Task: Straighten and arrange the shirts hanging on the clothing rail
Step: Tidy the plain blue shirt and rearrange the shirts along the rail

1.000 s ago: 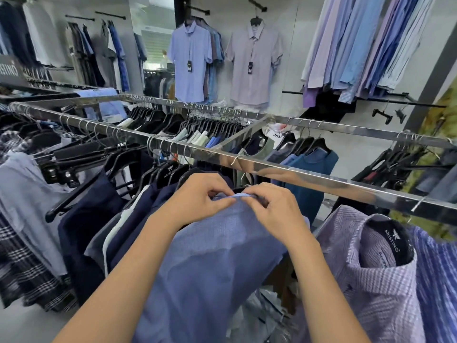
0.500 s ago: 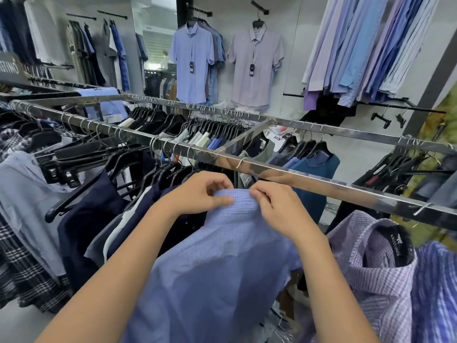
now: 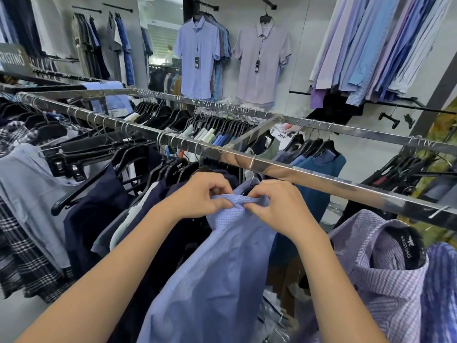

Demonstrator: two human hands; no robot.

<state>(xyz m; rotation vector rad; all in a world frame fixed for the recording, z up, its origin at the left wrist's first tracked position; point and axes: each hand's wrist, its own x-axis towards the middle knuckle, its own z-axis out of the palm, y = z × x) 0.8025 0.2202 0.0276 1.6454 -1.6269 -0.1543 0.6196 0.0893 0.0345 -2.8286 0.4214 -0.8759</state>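
A light blue shirt (image 3: pixel 217 268) hangs from the shiny metal clothing rail (image 3: pixel 309 175) right in front of me. My left hand (image 3: pixel 200 194) pinches the left side of its collar, and my right hand (image 3: pixel 277 206) pinches the right side; the collar is bunched between them. Its black hanger is mostly hidden behind my fingers. To the right hangs a purple checked shirt (image 3: pixel 385 280) on a black hanger. Navy shirts (image 3: pixel 103 219) hang close on the left.
Grey and plaid shirts (image 3: pixel 27 219) crowd the rail's left end, with black empty hangers (image 3: pixel 81 154) jutting out. A second rail (image 3: pixel 247 112) behind carries more dark clothes. Shirts (image 3: pixel 262 63) are displayed on the far wall.
Both hands stayed on the blue shirt's collar and shifted up closer to the rail. The collar is now gathered more tightly between my fingers.
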